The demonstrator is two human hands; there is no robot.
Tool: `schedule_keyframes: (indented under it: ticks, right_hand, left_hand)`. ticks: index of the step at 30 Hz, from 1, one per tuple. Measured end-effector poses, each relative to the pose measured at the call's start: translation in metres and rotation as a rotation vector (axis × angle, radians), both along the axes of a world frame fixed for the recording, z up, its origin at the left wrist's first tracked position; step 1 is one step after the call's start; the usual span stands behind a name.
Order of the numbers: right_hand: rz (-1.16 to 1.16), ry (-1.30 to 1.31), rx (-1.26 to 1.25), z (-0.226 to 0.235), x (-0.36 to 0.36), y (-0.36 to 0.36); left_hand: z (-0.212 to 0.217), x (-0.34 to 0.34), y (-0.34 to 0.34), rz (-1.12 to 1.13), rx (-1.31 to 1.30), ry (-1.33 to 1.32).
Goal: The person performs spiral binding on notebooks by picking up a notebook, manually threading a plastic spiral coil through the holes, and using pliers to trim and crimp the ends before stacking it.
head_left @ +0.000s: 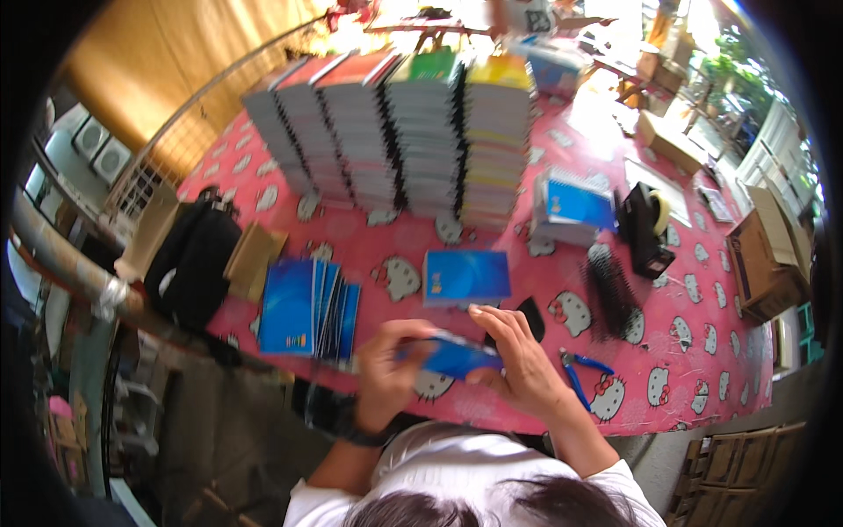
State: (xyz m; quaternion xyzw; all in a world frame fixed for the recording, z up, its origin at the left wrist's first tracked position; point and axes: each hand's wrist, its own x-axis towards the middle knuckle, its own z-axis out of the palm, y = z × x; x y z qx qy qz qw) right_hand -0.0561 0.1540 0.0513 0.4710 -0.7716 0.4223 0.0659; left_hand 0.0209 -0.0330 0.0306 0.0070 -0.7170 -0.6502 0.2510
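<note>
While left hand (pixel 391 360) grips booklet (pixel 461 358), table edge (pixel 518 424) near.

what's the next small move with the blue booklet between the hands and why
Probably level and steady the blue booklet with the right hand: it slants down rightward, the left hand grips its left end, and the right hand, fingers extended, is at the other end.

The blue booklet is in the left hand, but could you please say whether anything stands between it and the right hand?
Nothing visible does: the right hand is open at the right end of the blue booklet, and the left hand grips its left.
</note>
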Motion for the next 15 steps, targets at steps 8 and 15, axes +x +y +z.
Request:
schedule_keyframes:
  ticks: [8,15]
  right_hand:
    - [-0.132,-0.010,0.024,-0.023,-0.022,0.037]
    - [-0.120,-0.118,0.067,-0.052,-0.007,0.037]
  left_hand:
    - [0.105,-0.018,-0.115,0.622,-1.012,0.177]
    - [0.010,-0.062,-0.176,0.254,-1.341,-0.089]
